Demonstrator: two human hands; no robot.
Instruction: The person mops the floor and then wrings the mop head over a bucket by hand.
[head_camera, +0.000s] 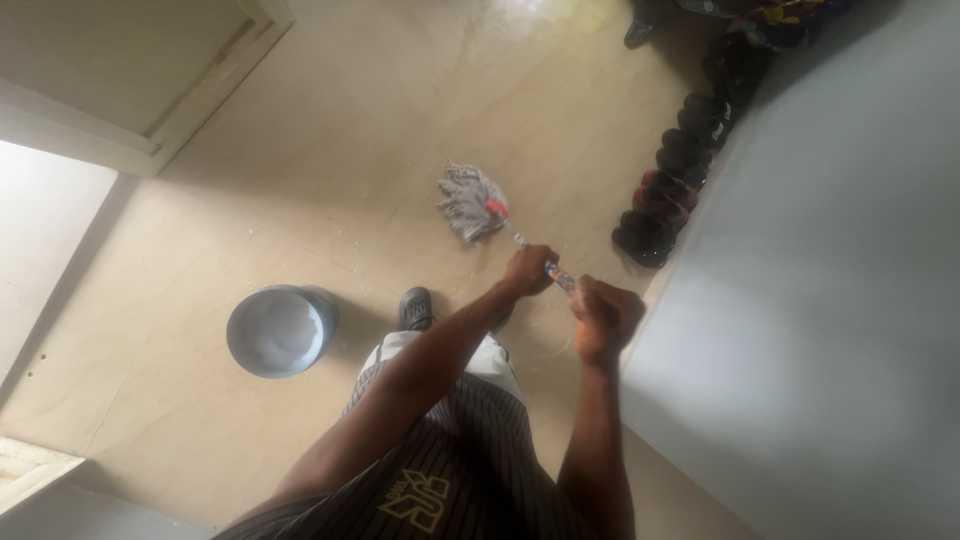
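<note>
Mop (474, 203) on the floor (300, 200), ahead of the foot (415, 308). Left hand (527, 270) and right hand (605, 318) both clenched on the handle (560, 277). Bucket (280, 330) close by, shoes (665, 190) along the wall: risk of knocking either with a wide swing.

no packages, signs or screens (only bare floor, wall)
</note>
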